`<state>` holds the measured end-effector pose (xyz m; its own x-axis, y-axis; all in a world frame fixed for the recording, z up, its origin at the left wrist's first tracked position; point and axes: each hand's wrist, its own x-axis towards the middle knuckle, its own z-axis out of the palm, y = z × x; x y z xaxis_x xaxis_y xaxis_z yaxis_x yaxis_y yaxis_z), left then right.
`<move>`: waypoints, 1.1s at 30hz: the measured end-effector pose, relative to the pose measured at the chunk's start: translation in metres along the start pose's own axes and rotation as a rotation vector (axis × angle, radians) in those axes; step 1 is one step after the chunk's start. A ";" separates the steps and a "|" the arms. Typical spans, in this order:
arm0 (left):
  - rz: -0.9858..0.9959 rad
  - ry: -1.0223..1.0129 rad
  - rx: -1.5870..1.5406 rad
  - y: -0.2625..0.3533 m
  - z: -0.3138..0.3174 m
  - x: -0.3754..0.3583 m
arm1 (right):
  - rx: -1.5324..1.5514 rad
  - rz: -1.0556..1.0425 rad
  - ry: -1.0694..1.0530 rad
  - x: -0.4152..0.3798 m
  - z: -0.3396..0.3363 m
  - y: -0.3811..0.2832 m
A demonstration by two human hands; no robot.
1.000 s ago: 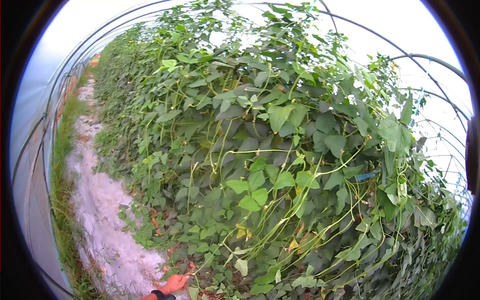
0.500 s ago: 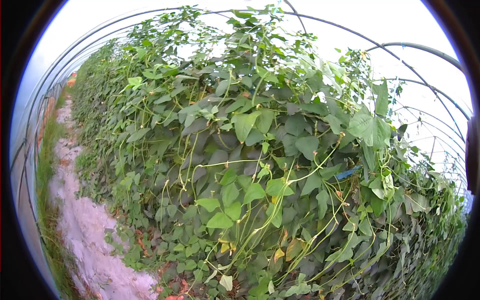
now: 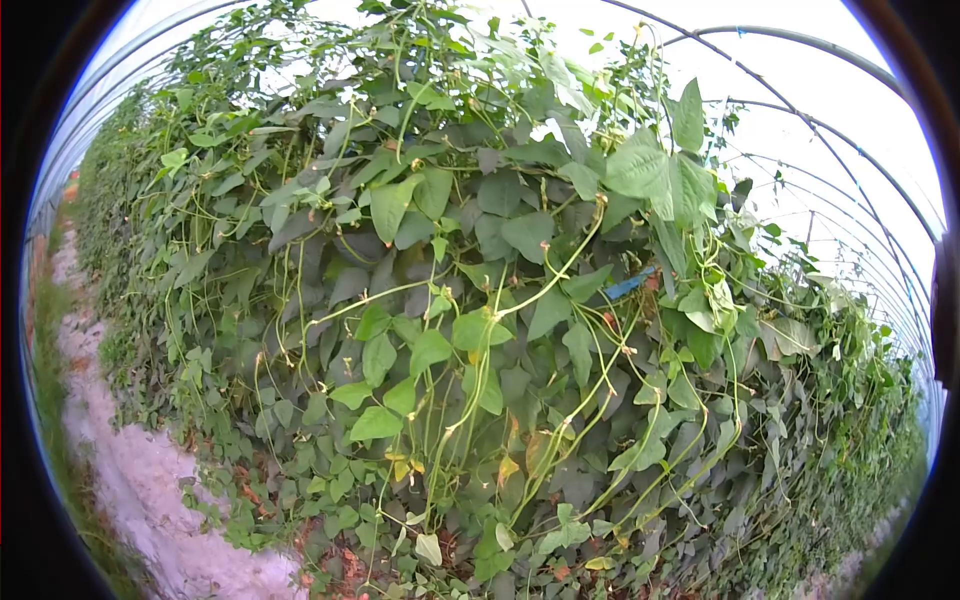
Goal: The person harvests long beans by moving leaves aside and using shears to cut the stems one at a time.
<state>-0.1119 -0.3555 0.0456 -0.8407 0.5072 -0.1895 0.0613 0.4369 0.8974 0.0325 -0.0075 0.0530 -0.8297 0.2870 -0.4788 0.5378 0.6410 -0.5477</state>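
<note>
Neither of my hands is in view. A tall wall of leafy bean vines (image 3: 520,236) fills the middle of the head view. Long thin green stems or pods (image 3: 470,400) hang down its front; I cannot always tell which is which. A pale green vine (image 3: 560,278) arches across the front and bends downward. Behind the leaves at centre right, a blue strip (image 3: 628,284) shows in part. A few yellowed leaves (image 3: 508,468) hang low in the foliage.
A pale ground path (image 3: 150,490) runs along the left side of the row, with grass (image 3: 50,350) beside it. Curved hoops (image 3: 830,45) of a plastic tunnel arch overhead. Reddish-brown litter (image 3: 345,565) lies at the foot of the plants.
My view has turned right and somewhat downward, so the vines sit further left and higher in the frame. More of the row's right end and the ground below it shows.
</note>
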 end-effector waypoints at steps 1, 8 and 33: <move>-0.013 -0.003 -0.126 -0.012 0.008 0.002 | 0.006 0.008 -0.001 -0.004 0.002 0.004; 0.133 -0.014 -0.167 -0.102 0.042 0.019 | 0.057 0.058 -0.003 -0.025 0.014 0.027; -0.313 0.015 -0.023 -0.032 -0.017 -0.156 | -0.102 -0.077 -0.138 -0.114 0.124 0.176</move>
<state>0.0079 -0.4609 0.0532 -0.8246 0.3399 -0.4522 -0.2138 0.5528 0.8054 0.2407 -0.0158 -0.0741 -0.8356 0.1379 -0.5318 0.4495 0.7281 -0.5175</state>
